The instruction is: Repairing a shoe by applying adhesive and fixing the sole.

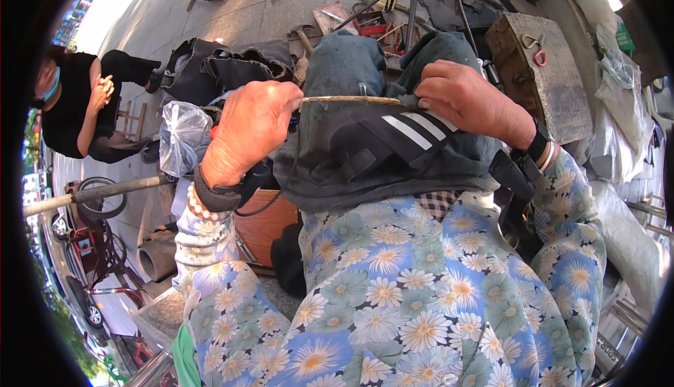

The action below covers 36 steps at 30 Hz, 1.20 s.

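Above my lap, a thin tan strip (351,99) is stretched almost level between my two hands. My left hand (254,123) pinches its left end with closed fingers. At the other end my right hand (467,99) is closed too, its fingertips hiding where the strip stops. Just below the strip lies a black item with white stripes (407,134), partly under my right hand; its kind is unclear. A dark green-grey cloth (337,64) covers my knees beneath it. A thin dark cord (293,162) hangs near my left wrist.
Tools and a red tray (370,23) lie on the paving beyond my knees, with a hammer (303,37) beside them. A wooden box (544,92) stands right. To the left are a clear plastic bag (184,138), a metal pole (105,194) and a seated person in black (74,106).
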### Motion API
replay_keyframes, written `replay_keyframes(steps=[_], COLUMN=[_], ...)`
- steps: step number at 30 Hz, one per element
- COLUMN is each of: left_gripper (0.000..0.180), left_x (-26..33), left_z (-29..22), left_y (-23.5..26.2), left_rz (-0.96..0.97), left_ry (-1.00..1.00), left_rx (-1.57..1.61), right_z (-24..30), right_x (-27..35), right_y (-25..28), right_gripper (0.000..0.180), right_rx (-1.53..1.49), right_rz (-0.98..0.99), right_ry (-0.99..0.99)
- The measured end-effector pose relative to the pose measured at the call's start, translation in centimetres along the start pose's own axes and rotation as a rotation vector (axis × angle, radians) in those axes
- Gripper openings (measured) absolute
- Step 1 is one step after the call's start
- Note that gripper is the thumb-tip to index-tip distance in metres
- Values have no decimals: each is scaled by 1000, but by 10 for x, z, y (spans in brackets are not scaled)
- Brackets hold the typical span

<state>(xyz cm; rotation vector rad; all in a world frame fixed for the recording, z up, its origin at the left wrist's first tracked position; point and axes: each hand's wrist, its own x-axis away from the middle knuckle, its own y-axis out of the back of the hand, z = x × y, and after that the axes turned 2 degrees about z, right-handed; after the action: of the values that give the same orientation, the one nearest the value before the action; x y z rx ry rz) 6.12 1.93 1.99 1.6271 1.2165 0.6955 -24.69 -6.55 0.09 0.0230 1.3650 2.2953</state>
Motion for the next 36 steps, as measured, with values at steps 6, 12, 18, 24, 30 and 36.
replay_keyframes(steps=[6, 12, 18, 24, 30, 36], left_gripper=[13, 10, 13, 23, 10, 8], left_x=[15, 12, 17, 34, 34, 39], left_z=[-28, -49, -71, -90, -112, -109], left_y=[1, -2, 8, 5, 6, 19], left_rz=[90, 61, -38, -98, -143, -161], left_ry=[112, 0, -190, -272, -361, -364], left_rx=[4, -214, -403, -479, -572, -522], right_z=[-1, 4, -1, -39, -41, -46], right_x=[-2, 3, -2, -54, -97, -76], right_y=[-1, 0, 19, 26, -33, -24], right_gripper=[10, 12, 23, 38, 55, 63], right_rx=[18, 48, -298, -442, -478, -774], right_rz=[17, 57, 249, 683, 1143, 1163], right_ry=[-33, -39, -119, -453, -453, -608])
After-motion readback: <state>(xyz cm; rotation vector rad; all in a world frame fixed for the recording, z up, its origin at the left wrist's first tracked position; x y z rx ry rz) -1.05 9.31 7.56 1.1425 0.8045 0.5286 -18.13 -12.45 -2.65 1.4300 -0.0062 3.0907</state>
